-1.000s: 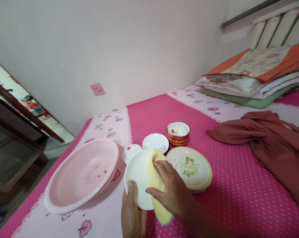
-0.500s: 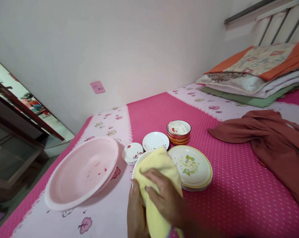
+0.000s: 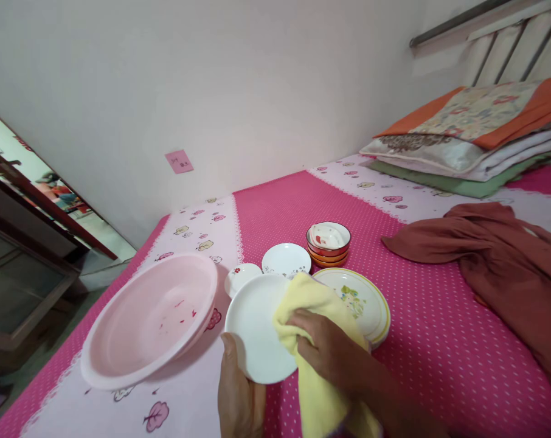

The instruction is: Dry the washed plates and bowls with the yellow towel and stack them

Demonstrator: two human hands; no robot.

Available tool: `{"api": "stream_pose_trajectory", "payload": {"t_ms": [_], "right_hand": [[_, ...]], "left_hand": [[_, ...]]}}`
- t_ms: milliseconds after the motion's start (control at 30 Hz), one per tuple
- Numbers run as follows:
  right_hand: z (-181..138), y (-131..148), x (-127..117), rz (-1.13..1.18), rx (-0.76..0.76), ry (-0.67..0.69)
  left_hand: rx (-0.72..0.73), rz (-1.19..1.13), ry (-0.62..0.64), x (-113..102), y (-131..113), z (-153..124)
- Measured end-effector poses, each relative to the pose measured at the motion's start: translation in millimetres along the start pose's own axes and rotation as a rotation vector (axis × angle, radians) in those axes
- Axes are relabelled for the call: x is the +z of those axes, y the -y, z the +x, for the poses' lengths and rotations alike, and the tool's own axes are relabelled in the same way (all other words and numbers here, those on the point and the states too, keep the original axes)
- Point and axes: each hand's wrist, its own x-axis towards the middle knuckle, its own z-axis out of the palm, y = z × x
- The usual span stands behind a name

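My left hand (image 3: 239, 389) grips a plain white plate (image 3: 258, 331) by its lower left edge, thumb over the rim. The plate is tilted up above the bed. In my right hand (image 3: 323, 347) is a bunched yellow cloth (image 3: 298, 298), pressed against the plate's right side and covering that part of the rim. Just behind the plate lie small flowered saucers (image 3: 239, 277) and a white plate with grey sprigs (image 3: 286, 258). To the right, plates with a yellow rim and green leaf print (image 3: 371, 304) are partly hidden by the cloth.
A large pink basin (image 3: 152, 322) stands at the left. Stacked orange bowls (image 3: 329, 255) sit behind the plates. A brown-red garment (image 3: 485, 267) lies at the right, below folded bedding (image 3: 467, 140). The bed (image 3: 275, 207) has a pink dotted cover against a white wall.
My right hand has slid the yellow cloth rightward, uncovering most of the white plate. My left hand and the plate have shifted slightly left.
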Motion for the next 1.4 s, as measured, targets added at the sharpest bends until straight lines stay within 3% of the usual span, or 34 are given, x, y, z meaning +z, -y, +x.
{"api": "stream_pose_trajectory", "payload": {"t_ms": [133, 233, 400, 500, 733, 867, 967, 1067, 1233, 1400], "right_hand": [[11.3, 1.7, -0.8, 0.106, 0.052, -0.224], [15.3, 6.2, 5.5, 0.321, 0.099, -0.29], [13.9, 13.6, 28.6, 0.791, 0.075, -0.159], [13.5, 20.2, 38.8, 0.881, 0.042, -0.033], [12.0, 29.3, 38.3, 0.665, 0.096, 0.166], [11.5, 23.8, 36.4, 0.501, 0.129, 0.272], [11.9, 16.0, 34.7, 0.36, 0.091, 0.321], [12.2, 9.6, 30.5, 0.217, 0.053, 0.319], [10.5, 8.9, 17.9, 0.069, 0.031, 0.327], [12.8, -1.3, 11.7, -0.049, 0.004, 0.147]], "left_hand": [[-0.068, 0.002, 0.038, 0.7, 6.3, -0.2], [-0.125, -0.003, 0.074, -0.2, 10.5, -0.9], [-0.255, -0.006, 0.114, -2.1, 10.0, -2.5], [-0.297, -0.038, 0.077, 1.0, 7.1, -2.1], [-0.297, 0.059, -0.035, 6.7, -3.3, -4.9], [-0.284, 0.094, -0.036, -10.6, -3.8, 5.1], [-0.18, 0.029, 0.038, -25.1, -0.3, 17.1], [-0.067, -0.018, 0.14, -33.6, 2.5, 25.4], [-0.062, -0.013, 0.164, -29.0, -1.3, 21.8], [-0.014, 0.068, 0.018, -10.0, -6.6, 10.1]]}}
